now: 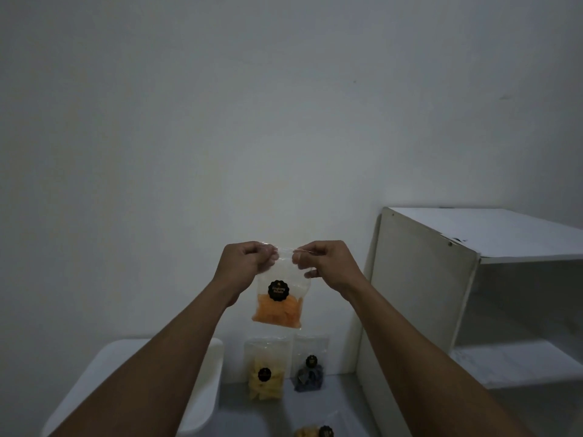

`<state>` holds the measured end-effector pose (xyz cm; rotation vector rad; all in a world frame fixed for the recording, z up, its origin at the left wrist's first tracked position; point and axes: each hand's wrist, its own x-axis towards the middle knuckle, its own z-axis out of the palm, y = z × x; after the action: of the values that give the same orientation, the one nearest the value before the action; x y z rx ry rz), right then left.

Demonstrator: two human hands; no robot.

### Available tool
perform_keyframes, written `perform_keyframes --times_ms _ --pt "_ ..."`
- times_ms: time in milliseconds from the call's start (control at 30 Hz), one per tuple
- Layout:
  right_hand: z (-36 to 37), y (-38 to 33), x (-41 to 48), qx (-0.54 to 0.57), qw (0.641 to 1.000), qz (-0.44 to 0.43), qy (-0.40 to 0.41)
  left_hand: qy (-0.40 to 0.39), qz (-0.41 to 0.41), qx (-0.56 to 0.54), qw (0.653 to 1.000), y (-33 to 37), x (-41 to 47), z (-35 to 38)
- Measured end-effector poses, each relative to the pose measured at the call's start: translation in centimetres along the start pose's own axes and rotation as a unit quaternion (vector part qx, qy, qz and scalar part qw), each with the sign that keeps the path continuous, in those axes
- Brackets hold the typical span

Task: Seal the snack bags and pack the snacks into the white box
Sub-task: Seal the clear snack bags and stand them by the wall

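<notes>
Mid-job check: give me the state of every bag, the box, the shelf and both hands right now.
Orange snack bag: held up, pinched at its top edge.
Left hand: gripping the bag's top left.
Right hand: gripping its top right.
Yellow snack bag: leaning against the wall.
Dark snack bag: leaning against the wall.
White box: contents hidden.
Shelf unit: open-fronted.

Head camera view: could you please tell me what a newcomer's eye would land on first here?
First, the clear bag of orange snacks held up mid-frame against the bare wall, its top edge pinched by the left hand and right hand. Below stand a yellow snack bag and a dark snack bag, with the white box at lower left.
</notes>
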<state>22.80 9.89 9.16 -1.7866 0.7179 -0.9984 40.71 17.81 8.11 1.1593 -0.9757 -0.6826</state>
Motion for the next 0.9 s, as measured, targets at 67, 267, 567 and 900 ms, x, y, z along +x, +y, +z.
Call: perform_keyframes --times_ms 67,267,567,900 --pt "0.0 0.1 -0.1 0.037 0.999 0.012 -0.002 0.015 0.011 -0.002 1.0 0.1 0.1 -0.1" --pt "-0.4 -0.4 -0.1 0.019 1.0 0.002 0.013 -0.023 -0.03 0.003 0.999 0.3 -0.1 0.1" --pt "0.2 -0.8 -0.3 0.001 1.0 0.004 -0.026 -0.013 0.025 0.109 0.994 0.3 0.0 1.3" --pt "0.3 -1.0 -0.7 0.006 1.0 -0.012 -0.009 -0.008 -0.007 0.02 1.0 0.5 0.0 0.8"
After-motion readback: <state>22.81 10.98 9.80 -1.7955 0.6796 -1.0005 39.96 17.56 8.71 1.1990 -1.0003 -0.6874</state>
